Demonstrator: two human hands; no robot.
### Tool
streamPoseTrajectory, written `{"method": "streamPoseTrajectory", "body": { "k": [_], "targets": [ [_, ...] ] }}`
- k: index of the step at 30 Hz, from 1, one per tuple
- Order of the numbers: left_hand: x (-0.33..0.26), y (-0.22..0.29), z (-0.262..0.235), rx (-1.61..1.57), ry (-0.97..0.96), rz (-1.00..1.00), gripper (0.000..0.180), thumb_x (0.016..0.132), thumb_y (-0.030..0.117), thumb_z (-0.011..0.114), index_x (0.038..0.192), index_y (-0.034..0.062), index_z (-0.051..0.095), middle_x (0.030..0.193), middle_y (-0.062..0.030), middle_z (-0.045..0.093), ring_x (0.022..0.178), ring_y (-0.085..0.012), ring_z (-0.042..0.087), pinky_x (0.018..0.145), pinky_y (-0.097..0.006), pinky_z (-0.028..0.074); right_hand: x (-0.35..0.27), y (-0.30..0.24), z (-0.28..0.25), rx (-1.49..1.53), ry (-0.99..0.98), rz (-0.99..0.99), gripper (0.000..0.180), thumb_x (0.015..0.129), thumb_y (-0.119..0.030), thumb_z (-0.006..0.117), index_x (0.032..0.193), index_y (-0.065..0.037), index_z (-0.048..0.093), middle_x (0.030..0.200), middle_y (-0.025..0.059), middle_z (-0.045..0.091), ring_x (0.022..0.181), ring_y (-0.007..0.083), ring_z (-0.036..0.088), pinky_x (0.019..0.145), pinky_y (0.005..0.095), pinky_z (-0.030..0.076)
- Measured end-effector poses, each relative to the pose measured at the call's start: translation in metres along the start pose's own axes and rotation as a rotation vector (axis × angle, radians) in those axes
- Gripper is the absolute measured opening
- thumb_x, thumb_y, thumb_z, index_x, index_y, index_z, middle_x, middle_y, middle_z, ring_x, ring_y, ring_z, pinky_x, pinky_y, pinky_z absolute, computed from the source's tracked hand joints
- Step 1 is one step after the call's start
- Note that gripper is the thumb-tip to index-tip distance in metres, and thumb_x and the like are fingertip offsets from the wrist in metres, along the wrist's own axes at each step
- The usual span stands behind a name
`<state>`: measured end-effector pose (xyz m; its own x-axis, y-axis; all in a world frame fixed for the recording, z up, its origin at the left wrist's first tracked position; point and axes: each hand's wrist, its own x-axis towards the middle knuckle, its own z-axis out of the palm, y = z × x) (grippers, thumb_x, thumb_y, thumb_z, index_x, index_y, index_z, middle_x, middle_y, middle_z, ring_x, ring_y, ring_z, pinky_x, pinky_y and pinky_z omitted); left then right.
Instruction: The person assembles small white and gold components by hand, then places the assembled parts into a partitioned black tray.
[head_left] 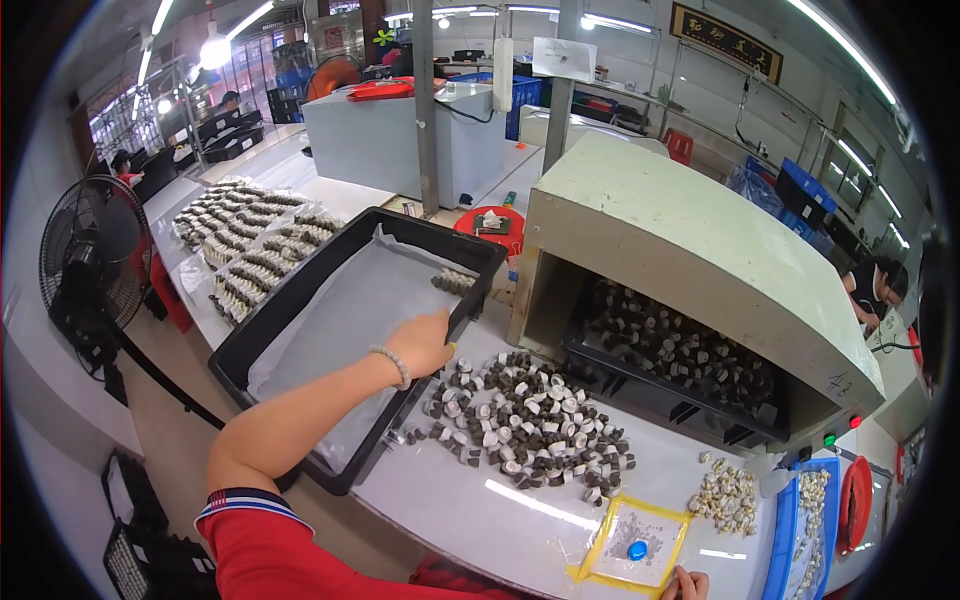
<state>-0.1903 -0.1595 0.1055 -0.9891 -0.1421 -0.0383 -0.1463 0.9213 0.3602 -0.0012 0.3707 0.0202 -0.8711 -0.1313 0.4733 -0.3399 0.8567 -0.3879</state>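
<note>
My left hand, a beaded bracelet at its wrist, reaches over the right side of a black tray lined with a pale sheet. Its fingers are curled and partly hidden; what they hold, if anything, I cannot make out. Just beyond it, rows of small dark-and-white pieces stand in the tray's far right corner. A heap of similar small capped pieces lies right of the tray. At the lower edge my right hand is partly cut off, its fingers bent beside a yellow-taped square pad bearing a blue cap.
A pale metal hood covers another black bin of pieces. Small whitish-yellow parts and a blue tray sit at the right. Rows of finished-looking pieces cover the left table. A black fan stands at left.
</note>
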Motion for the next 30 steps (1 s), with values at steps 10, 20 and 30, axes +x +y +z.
{"method": "streamPoseTrajectory", "body": {
  "k": [10,20,30],
  "targets": [
    [-0.05,-0.002,-0.012,0.226,0.055,0.042,0.026,0.08,0.015,0.06,0.095,-0.0042,0.05,0.079,-0.0251,0.063,0.078,-0.0423,0.062,0.071,-0.05,0.049,0.0,-0.004,-0.002,-0.015,0.002,-0.02,0.018,0.084,-0.001,0.058,0.1,0.002,0.066,0.086,0.0174,0.057,0.076,0.0316,0.056,0.069,0.0372,0.047],
    [-0.133,0.036,-0.012,0.323,0.251,0.186,0.056,0.084,0.02,0.063,0.127,-0.0067,0.04,0.113,-0.0283,0.055,0.104,-0.0406,0.053,0.086,-0.045,0.045,-0.01,0.007,0.008,0.064,0.024,0.126,0.022,0.074,0.007,0.059,0.093,0.001,0.066,0.079,0.0125,0.052,0.071,0.0258,0.052,0.059,0.0335,0.041],
    [-0.124,0.03,0.108,-0.124,0.408,0.149,0.057,0.089,0.023,0.058,0.133,-0.0064,0.037,0.133,-0.0279,0.042,0.127,-0.0427,0.037,0.108,-0.043,0.028,-0.002,0.005,0.004,0.114,-0.037,0.111,0.024,0.072,0.006,0.061,0.094,0.0,0.067,0.076,0.0109,0.053,0.069,0.0255,0.052,0.059,0.0343,0.042]
  ]
}}
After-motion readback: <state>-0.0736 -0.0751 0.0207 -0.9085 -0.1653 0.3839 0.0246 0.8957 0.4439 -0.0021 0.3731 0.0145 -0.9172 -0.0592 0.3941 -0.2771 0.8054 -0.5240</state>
